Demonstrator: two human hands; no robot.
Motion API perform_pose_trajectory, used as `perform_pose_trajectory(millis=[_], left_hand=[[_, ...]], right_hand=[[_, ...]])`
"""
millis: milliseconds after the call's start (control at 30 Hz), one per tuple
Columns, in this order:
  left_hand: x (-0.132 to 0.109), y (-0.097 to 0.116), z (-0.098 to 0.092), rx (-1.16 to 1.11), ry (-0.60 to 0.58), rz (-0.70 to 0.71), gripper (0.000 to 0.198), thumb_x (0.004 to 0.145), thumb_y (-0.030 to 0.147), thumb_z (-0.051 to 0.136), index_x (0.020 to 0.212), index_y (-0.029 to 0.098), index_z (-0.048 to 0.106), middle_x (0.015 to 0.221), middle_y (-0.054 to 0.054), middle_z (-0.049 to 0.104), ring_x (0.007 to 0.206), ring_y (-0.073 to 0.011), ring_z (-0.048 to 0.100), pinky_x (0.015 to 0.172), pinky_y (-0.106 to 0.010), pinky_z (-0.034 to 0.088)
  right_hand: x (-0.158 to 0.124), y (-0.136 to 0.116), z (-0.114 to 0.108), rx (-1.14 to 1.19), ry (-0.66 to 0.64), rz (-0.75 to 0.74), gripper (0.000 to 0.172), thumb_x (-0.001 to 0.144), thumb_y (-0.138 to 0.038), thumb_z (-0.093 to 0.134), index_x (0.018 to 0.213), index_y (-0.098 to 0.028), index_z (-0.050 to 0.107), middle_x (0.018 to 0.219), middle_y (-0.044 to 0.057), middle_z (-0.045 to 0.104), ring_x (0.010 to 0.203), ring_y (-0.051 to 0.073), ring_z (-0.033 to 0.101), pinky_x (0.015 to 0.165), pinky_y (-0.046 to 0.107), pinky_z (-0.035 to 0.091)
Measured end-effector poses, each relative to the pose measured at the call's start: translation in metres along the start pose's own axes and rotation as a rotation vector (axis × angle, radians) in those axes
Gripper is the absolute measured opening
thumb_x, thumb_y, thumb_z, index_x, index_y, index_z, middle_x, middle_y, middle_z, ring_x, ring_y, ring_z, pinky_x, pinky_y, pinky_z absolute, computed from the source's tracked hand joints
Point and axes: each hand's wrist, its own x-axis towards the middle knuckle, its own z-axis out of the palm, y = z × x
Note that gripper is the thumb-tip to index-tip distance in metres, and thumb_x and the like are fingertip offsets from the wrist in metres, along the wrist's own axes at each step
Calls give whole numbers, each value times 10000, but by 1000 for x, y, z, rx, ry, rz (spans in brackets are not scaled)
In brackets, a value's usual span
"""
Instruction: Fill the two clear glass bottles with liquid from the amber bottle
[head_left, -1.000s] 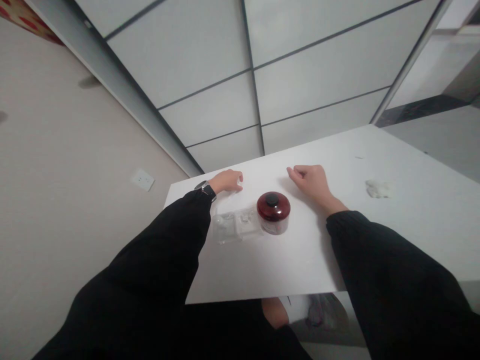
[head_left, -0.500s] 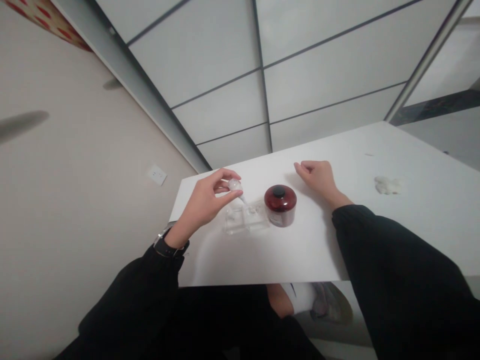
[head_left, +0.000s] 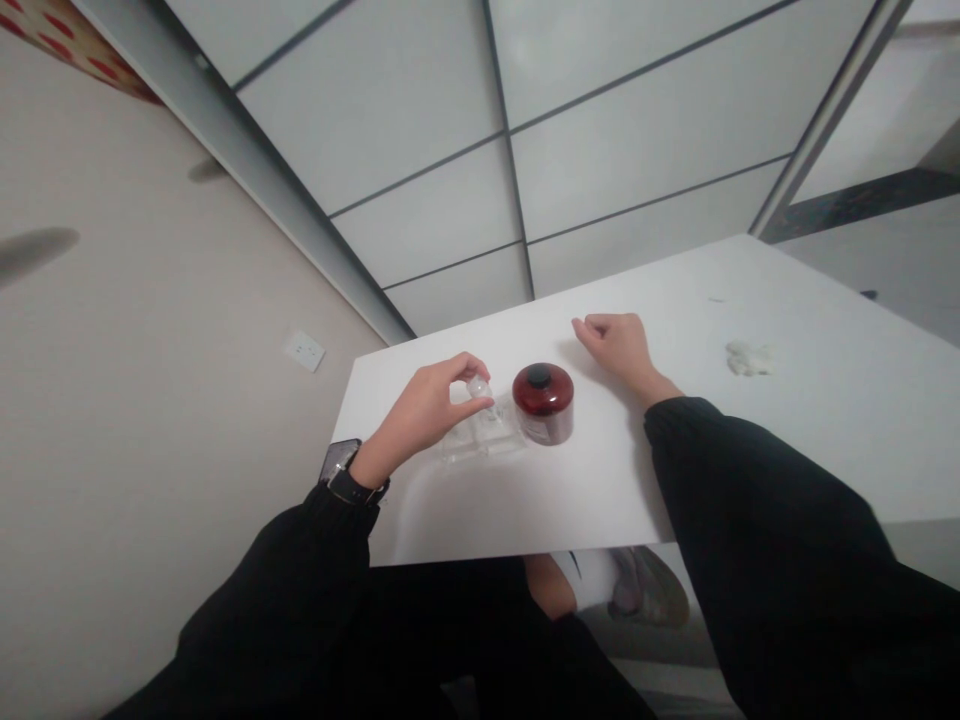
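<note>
My left hand [head_left: 431, 402] pinches a small clear stopper-like piece [head_left: 478, 387] between thumb and fingers. It has a rounded knob, and its lower end points down at a clear container [head_left: 480, 448] with two square compartments. Whether that end touches the container I cannot tell. Just right of the container stands a dark-red, see-through round pot [head_left: 544, 402] with a black knob on top. Beyond the pot to the right, my right hand [head_left: 619, 345] is curled into a fist over the table, with nothing visible in it.
The white table [head_left: 600, 490] carries a crumpled white tissue [head_left: 750, 358] at the right. A dark phone-like object [head_left: 341, 455] lies by my left wrist at the table's left edge. Pale panelled doors [head_left: 435, 200] rise behind the table, and a wall with a socket [head_left: 306, 351] is at left.
My left hand has moved slightly right and down with the clear piece, bringing it over the container's right compartment. My right fist stays closed. The whole view has shifted a little.
</note>
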Motion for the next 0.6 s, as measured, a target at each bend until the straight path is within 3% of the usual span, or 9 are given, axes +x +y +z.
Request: perform_pose_trajectory(millis=[133,267,400,500,600], left_hand=[[-1,1,6,147,-32,-28,277,873,286,848,1067,233,658,1114,-31,775,1076,-267,730,970,-416,539],[-5,2,3,192,-68,-34,537,851,347,895,1300,268,610,1158,-18,794,1139,-291,734,1001,-431,533],[-14,-3,-7,171,-13,-2,705,868,372,883,1467,265,527,1266,-53,770,1219,-289,708,1077,-450,519],[-28,-19,-12,126,75,22,713,890,418,853,1497,249,519,1367,-100,716,1270,-291,677,1127,-475,504],[-49,-48,1,-44,142,-65,740,881,474,838,1505,252,507,1470,-136,643,1295,-305,658,1172,-533,478]], right_hand=[[0,1,1,5,5,-5,490,905,-362,557,554,-250,236,502,-42,248,535,125,232,599,348,204],[0,2,1,8,13,-10,484,898,-371,555,552,-251,239,505,-44,246,540,125,229,601,352,199],[-1,2,1,13,10,-17,486,894,-390,552,549,-251,240,512,-44,238,541,123,227,595,352,194],[-1,3,-1,12,13,-18,485,892,-395,555,548,-250,244,516,-46,235,542,121,233,594,349,198],[-1,3,-1,7,17,-17,489,896,-398,558,551,-250,246,520,-48,237,544,120,238,594,345,209]])
